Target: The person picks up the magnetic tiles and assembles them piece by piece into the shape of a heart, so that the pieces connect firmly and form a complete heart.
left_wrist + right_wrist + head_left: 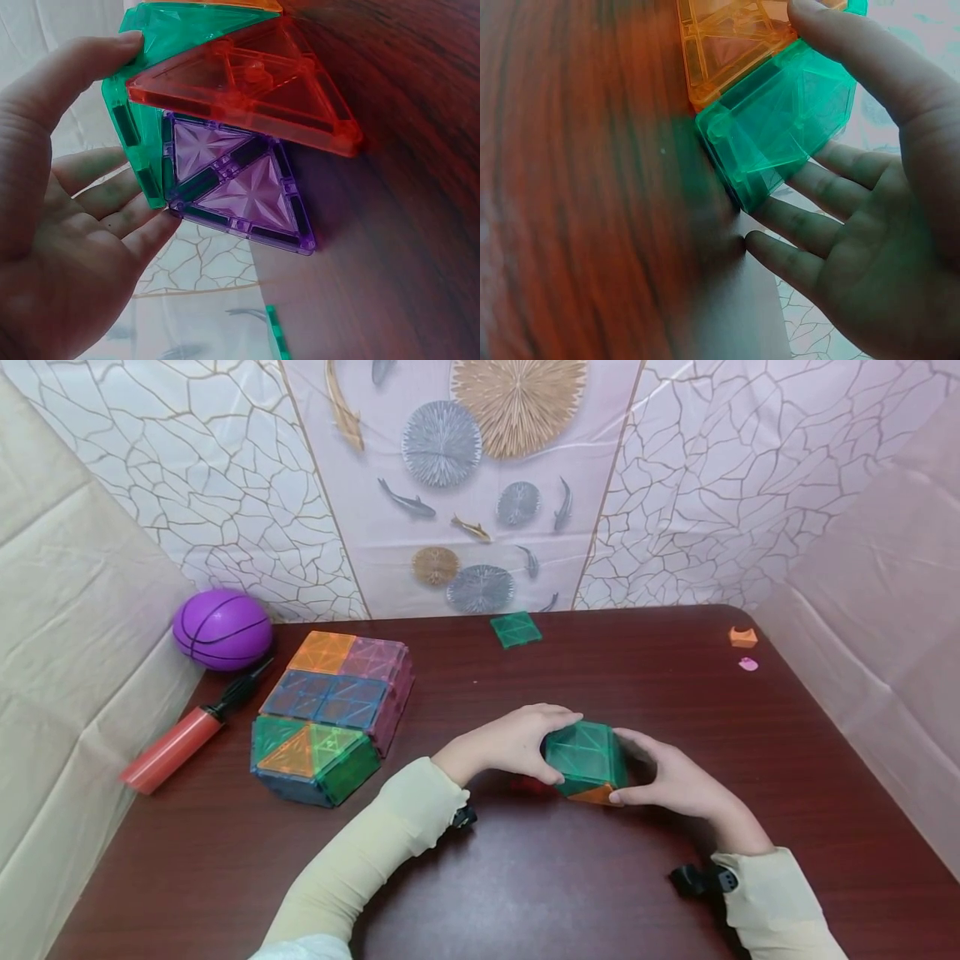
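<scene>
A small block of magnetic tiles (581, 750) with a green top is held between both hands over the table. My left hand (521, 742) grips its left side, thumb at the near edge and fingers at the far edge. From the right, my right hand (678, 779) holds it, the thumb on an orange triangular tile (735, 41) and the fingers behind a green side (780, 112). In the left wrist view, a red triangular tile (255, 86) juts out beneath the left thumb, and purple tile pieces (232, 176) show below it.
A larger multicoloured tile structure (326, 693) stands on the left. Beyond it are a purple ball (222, 629) and a red pump (176, 747). A loose green square tile (516, 629) lies at the back edge. Small orange (742, 637) and pink pieces (748, 665) lie at the back right.
</scene>
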Demonstrator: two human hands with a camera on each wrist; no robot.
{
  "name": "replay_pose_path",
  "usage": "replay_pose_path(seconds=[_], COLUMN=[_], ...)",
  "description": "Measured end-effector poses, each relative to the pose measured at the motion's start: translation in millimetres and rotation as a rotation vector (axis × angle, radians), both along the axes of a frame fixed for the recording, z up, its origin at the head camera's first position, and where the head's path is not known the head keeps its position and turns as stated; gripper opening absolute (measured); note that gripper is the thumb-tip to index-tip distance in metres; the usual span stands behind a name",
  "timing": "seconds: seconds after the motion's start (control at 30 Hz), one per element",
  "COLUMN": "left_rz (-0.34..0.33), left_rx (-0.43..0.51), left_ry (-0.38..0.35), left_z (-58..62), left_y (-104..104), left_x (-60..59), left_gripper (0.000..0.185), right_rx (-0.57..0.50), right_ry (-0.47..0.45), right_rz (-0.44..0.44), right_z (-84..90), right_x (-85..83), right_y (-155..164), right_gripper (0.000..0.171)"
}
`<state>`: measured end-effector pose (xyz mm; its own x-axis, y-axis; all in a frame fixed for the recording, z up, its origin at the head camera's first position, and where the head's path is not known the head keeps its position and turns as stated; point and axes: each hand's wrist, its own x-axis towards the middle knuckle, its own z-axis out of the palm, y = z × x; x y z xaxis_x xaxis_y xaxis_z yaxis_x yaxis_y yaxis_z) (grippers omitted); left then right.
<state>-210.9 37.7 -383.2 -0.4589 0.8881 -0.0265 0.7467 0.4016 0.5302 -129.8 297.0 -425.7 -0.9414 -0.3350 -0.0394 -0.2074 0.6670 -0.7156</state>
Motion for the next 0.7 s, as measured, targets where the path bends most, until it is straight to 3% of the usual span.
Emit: replay_pose_path(seconds=[0.43,0.57,0.7], left_rz=[-0.007,-0.009,0.098], left_rx=[-0.008,0.056,0.168], left_ry=[-0.036,-0.123,-0.225], left_z=[-5.9,-10.1,-14.8], left_y=[2,0,-3], left_x=[-6.6,-15.6,-35.2], left_gripper=[0.088,0.09,0.084], right_rx=[-0.001,-0.003,-0.011], right_ry=[-0.028,-0.038,-0.044], right_rz=[-0.015,-0.02,-0.023], right_z=[-0.3,-0.3,0.1], right_x=[1.9,2.3,2.5], right_y=[2,0,0], right_gripper=[0.091,0.091,0.091])
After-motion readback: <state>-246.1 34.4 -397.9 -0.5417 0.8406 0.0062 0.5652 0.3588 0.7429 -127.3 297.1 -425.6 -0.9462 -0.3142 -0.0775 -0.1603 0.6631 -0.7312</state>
